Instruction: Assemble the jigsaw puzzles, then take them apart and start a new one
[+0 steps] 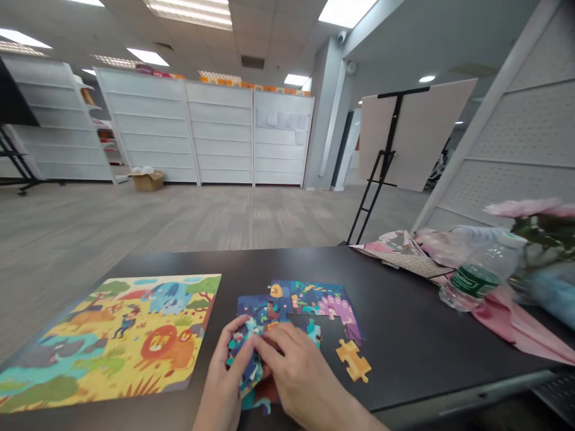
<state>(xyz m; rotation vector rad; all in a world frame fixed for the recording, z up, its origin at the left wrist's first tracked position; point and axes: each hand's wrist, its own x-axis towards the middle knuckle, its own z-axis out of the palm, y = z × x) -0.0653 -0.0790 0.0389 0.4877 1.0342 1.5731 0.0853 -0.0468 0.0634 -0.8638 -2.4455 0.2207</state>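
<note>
My left hand [229, 371] is closed around several blue jigsaw puzzle pieces [252, 372], held low over the near part of the table. Close against it, my right hand [299, 368] has its fingers bent in on the same pieces; its fingertips are partly hidden. Just beyond both hands lies a partly joined blue sea-scene puzzle [309, 294] with a purple, scalloped shape at its right. A loose yellow-orange puzzle piece [354, 360] rests to the right of my right hand. Under my hands, more pieces show only in part.
A finished animal picture board [130, 335] with lions and an elephant covers the table's left. On the right stand a plastic bottle [478, 275], pink cloth [516, 323] and flowers [539, 221]. The black table [404, 335] ends at a near edge; an easel [386, 161] stands beyond.
</note>
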